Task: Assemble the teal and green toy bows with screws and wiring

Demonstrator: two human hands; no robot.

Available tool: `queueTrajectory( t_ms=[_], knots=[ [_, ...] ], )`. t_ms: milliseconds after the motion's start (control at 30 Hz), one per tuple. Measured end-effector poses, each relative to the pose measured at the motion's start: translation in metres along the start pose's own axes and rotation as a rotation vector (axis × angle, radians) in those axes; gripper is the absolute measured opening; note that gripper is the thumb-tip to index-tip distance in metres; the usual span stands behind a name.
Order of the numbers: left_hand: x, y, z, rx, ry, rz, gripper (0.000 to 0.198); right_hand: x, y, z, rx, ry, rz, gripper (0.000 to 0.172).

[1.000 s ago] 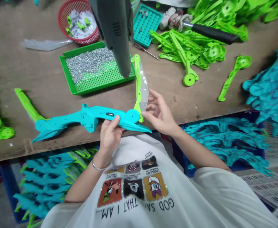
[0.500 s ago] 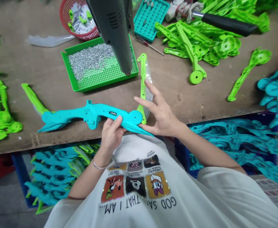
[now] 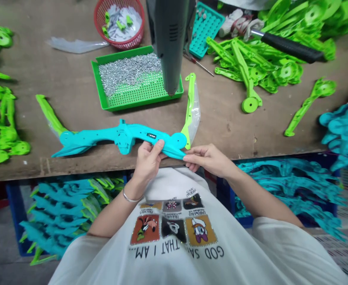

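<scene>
- Left hand point(image 3: 149, 158) grips the teal toy point(image 3: 123, 139) at its middle.
- Right hand point(image 3: 207, 158) pinches its tip just beside.
- Green blade point(image 3: 189, 107) sits beyond the right hand.

The toy body point(image 3: 102, 137) is turquoise, its limb point(image 3: 189, 103) lime-green, the grid-holed tray point(image 3: 141, 93) green (its screws point(image 3: 126, 71) silver), the mesh basket point(image 3: 123, 42) red, the table point(image 3: 58, 71) brown.

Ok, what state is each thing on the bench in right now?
Teal toy body: lying at the bench edge, held.
Right green arm: joined to its right end.
Left hand: grip closed mid-body.
Right hand: pinching the right tip.
Green tray: half covered with screws.
Screwdriver: hanging, untouched.
Hammer: lying on green parts.
</scene>
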State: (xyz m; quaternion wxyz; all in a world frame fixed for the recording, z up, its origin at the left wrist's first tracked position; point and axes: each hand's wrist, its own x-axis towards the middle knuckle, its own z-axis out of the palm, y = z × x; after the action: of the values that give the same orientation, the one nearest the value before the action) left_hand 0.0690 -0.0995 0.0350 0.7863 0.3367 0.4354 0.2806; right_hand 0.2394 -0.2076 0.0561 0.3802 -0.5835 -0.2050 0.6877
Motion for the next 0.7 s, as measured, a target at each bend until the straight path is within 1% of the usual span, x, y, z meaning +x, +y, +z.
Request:
queueTrajectory(
  t_ms=[133,200,233,300,333,367,400,433,467,500,533,567,600,700],
  knots=[
    [0.003,-0.001,0.000,0.021,0.015,-0.040,0.057,0.008,0.005,0.008,0.040,0.143,-0.014,0.052],
    [0.005,0.001,0.000,0.039,-0.001,-0.071,0.058,0.007,0.003,0.008,-0.024,0.152,0.000,0.055],
    [0.006,0.002,-0.001,0.043,-0.012,-0.084,0.058,0.005,-0.001,0.007,-0.108,0.141,-0.002,0.054],
    [0.008,0.006,-0.001,0.042,-0.034,-0.113,0.061,0.000,-0.015,0.003,-0.393,0.154,-0.033,0.051],
    [0.009,0.007,-0.001,0.042,-0.044,-0.131,0.063,-0.002,-0.025,0.000,-0.544,0.219,-0.078,0.050],
    [0.010,0.009,-0.001,0.044,-0.049,-0.151,0.064,-0.001,-0.037,-0.003,-0.656,0.338,-0.154,0.049],
    [0.011,0.010,-0.001,0.050,-0.047,-0.168,0.066,0.001,-0.049,-0.006,-0.710,0.488,-0.262,0.047],
    [0.012,0.011,-0.001,0.058,-0.041,-0.182,0.067,0.007,-0.061,-0.008,-0.703,0.633,-0.390,0.044],
    [0.013,0.012,0.000,0.064,-0.030,-0.190,0.067,0.016,-0.072,-0.010,-0.653,0.742,-0.527,0.046],
    [0.013,0.013,0.001,0.064,-0.018,-0.194,0.067,0.028,-0.083,-0.011,-0.596,0.790,-0.654,0.054],
    [0.013,0.013,0.002,0.058,-0.006,-0.194,0.066,0.041,-0.092,-0.011,-0.554,0.786,-0.755,0.064],
    [0.014,0.013,0.003,0.047,0.003,-0.192,0.065,0.055,-0.100,-0.009,-0.530,0.744,-0.824,0.072],
    [0.014,0.013,0.003,0.031,0.010,-0.188,0.063,0.068,-0.107,-0.008,-0.517,0.691,-0.864,0.073],
    [0.015,0.013,0.004,-0.024,0.012,-0.180,0.060,0.095,-0.125,-0.001,-0.489,0.579,-0.904,0.058]
  ],
)
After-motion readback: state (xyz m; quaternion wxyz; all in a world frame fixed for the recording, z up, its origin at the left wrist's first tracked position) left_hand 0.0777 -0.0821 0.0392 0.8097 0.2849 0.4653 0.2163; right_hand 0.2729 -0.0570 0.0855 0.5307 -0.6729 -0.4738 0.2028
